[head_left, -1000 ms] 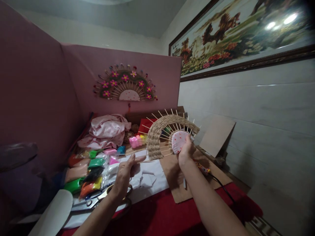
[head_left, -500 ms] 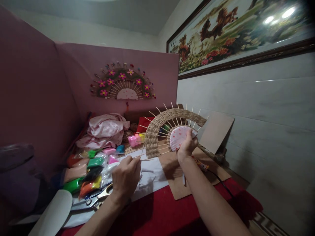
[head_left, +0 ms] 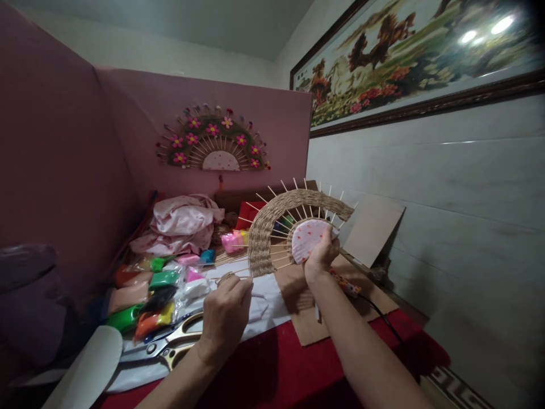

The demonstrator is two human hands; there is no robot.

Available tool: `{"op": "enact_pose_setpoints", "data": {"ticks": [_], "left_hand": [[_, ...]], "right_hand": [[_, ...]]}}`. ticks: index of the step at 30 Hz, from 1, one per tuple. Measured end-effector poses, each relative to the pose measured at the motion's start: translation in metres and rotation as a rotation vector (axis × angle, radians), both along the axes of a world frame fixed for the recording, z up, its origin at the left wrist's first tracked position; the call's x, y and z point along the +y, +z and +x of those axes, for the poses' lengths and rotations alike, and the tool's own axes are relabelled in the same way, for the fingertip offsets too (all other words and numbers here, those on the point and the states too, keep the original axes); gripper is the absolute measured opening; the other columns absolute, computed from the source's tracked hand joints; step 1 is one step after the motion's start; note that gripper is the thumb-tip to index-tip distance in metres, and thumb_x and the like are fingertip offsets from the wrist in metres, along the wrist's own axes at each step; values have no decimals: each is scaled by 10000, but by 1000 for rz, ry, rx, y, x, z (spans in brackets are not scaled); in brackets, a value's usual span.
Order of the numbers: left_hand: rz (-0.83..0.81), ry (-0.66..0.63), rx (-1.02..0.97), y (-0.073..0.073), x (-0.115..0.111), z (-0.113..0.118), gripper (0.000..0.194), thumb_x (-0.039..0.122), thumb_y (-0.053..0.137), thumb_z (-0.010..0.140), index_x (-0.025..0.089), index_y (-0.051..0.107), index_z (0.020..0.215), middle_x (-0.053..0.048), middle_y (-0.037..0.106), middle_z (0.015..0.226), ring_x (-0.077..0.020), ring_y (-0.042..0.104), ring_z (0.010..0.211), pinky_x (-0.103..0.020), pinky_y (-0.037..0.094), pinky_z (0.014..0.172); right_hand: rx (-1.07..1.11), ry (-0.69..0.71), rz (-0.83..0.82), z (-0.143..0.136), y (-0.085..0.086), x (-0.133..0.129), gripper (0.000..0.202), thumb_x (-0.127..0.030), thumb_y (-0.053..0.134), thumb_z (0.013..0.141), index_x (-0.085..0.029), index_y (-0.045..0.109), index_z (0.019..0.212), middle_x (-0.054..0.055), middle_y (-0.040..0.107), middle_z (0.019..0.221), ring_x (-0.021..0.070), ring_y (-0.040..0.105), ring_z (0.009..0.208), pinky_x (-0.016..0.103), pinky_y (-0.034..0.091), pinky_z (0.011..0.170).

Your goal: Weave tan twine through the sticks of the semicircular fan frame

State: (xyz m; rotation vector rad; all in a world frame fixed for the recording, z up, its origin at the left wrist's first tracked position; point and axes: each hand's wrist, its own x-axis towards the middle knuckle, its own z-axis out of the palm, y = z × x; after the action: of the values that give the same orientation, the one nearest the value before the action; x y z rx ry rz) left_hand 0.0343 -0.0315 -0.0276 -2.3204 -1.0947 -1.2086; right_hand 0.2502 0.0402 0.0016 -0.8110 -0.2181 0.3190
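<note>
A half-round fan frame of woven brown twine on thin wooden sticks is held up in front of me, its stick ends poking out past the woven band. My right hand grips it by the fabric-covered half circle, white-pink with red dots, thumb on the front. Close to the band's lower left end, my left hand is closed with its knuckles up, pinching the twine; a bit of it shows beyond the fingers. The fingertips themselves are hidden.
Large scissors and several bags of coloured clay lie at left. Brown cardboard rests on the red cloth, beside a corded flowered tool. Pink fabric is heaped behind. A finished flowered fan hangs on the pink panel.
My left hand has moved slightly right and tilted, nearer the band's lower end. The fan has shifted a little left in my right hand's grip.
</note>
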Motion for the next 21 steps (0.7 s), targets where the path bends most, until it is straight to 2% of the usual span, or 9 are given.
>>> {"op": "enact_pose_setpoints", "data": {"ticks": [4, 9, 14, 21], "left_hand": [[-6, -42, -59, -5, 1, 3, 189, 178, 460, 845, 167, 648, 871, -34, 592, 666, -139, 559, 643, -235, 431, 592], [-28, -173, -170, -7, 1, 6, 202, 146, 478, 831, 121, 626, 966, -62, 617, 715, -148, 575, 679, -250, 449, 629], [-203, -256, -391, -6, -4, 7, 212, 178, 510, 812, 140, 646, 970, -63, 665, 774, -139, 595, 658, -241, 457, 615], [-446, -248, -652, -7, -8, 11, 274, 233, 570, 752, 190, 680, 999, -42, 665, 734, -148, 573, 609, -240, 438, 544]], "right_hand": [[24, 4, 33, 1, 0, 1, 358, -485, 502, 737, -152, 501, 867, 28, 568, 805, 136, 570, 653, 284, 510, 601], [70, 19, -22, 2, 3, -1, 315, -441, 494, 756, -148, 520, 867, 30, 578, 805, 134, 573, 658, 281, 513, 607], [104, 14, -51, 2, 1, -1, 315, -416, 487, 760, -133, 540, 888, 52, 596, 845, 139, 578, 667, 280, 514, 601], [81, 5, -124, 0, 1, -3, 332, -428, 479, 759, -120, 565, 850, 57, 593, 802, 138, 561, 633, 270, 500, 572]]}}
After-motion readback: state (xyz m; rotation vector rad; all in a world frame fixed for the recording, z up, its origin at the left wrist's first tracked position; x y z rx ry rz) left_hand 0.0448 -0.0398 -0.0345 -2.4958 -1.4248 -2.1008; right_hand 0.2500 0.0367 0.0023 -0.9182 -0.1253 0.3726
